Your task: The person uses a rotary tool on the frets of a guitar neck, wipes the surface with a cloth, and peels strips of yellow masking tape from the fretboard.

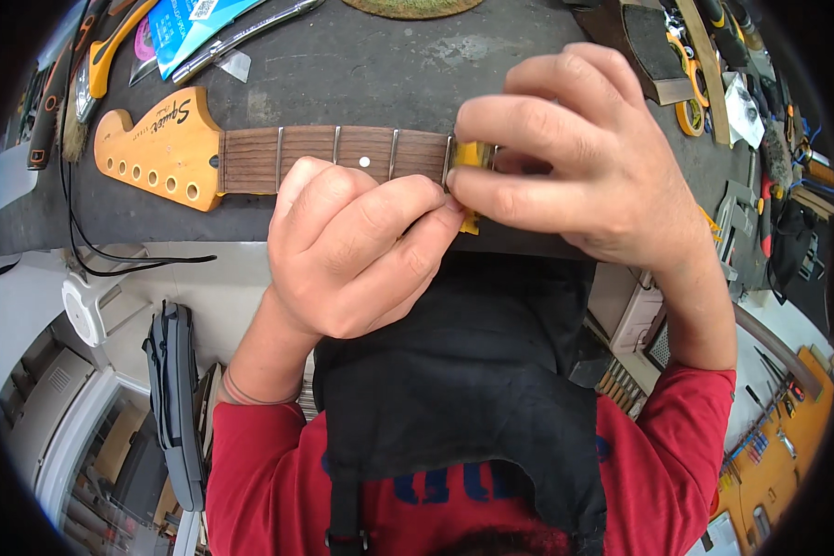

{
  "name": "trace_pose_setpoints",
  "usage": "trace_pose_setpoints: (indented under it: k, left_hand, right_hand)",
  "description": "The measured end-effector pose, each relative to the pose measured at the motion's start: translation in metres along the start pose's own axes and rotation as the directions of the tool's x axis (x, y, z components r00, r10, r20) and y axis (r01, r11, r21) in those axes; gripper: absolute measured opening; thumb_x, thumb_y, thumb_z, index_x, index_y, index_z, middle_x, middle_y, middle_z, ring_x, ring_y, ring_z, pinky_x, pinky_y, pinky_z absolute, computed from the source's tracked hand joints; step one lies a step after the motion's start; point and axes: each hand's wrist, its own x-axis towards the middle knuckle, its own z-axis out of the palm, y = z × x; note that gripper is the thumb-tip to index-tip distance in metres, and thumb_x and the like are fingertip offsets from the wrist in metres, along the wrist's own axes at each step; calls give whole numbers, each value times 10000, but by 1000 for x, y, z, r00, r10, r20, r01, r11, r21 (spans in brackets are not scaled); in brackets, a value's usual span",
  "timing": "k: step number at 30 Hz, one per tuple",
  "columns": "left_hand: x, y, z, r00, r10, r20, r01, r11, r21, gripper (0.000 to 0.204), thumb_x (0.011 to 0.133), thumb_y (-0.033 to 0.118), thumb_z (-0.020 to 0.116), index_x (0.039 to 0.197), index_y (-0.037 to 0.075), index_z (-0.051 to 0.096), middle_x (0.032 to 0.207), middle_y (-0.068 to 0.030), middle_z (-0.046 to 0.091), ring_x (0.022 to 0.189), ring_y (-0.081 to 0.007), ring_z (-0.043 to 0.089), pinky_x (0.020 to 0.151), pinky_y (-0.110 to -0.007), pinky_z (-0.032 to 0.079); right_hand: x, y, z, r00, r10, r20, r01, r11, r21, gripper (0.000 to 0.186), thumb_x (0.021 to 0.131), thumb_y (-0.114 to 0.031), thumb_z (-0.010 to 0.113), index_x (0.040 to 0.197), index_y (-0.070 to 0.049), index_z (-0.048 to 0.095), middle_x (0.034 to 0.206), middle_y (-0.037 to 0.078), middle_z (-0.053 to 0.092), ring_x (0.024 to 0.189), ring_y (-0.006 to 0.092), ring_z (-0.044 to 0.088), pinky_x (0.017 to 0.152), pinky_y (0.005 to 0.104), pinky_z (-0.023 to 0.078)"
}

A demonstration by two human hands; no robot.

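Observation:
A guitar neck (250,157) lies crosswise on the dark bench, its fretboard facing up and its bare headstock (157,153) at the left. Shiny yellow tape (470,156) crosses the fretboard, with a loose piece hanging past the near edge. My left hand (357,246) is closed over the near side of the neck, its fingertips pinched at the tape's left edge. Bent around the tape from the right, my right hand (588,162) has its fingers and thumb on it. The two hands' fingertips nearly meet there, and my right hand hides the neck's far end.
A box cutter (111,51), a blue packet (195,32) and a metal rod (241,42) lie at the back left. At the back right are yellow tape rolls (690,116) and several hand tools. A black cable (148,261) hangs over the bench's front edge.

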Motion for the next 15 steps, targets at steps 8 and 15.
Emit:
trace_pose_setpoints:
  k: [8, 15]
  left_hand:
    - [-2, -1, 0, 1000, -4, -12, 4, 1000, -30, 413, 675, 15, 857, 1082, 84, 861, 1099, -40, 750, 770, -214, 590, 680, -378, 444]
    - [-2, -3, 0, 1000, 12, -15, -13, 999, -40, 416, 649, -3, 864, 1059, 69, 853, 1089, -50, 748, 768, -214, 598, 673, -375, 440]
  right_hand:
    - [0, -4, -4, 999, -14, 47, 13, 1000, 28, 342, 775, -218, 809, 1115, -258, 806, 1245, -23, 711, 1101, 265, 658, 992, 471, 486]
    - [-4, -3, -3, 997, -33, 73, 33, 999, 4, 347, 781, -254, 808, 1128, -252, 803, 1274, -3, 713, 1099, 273, 661, 996, 479, 485]
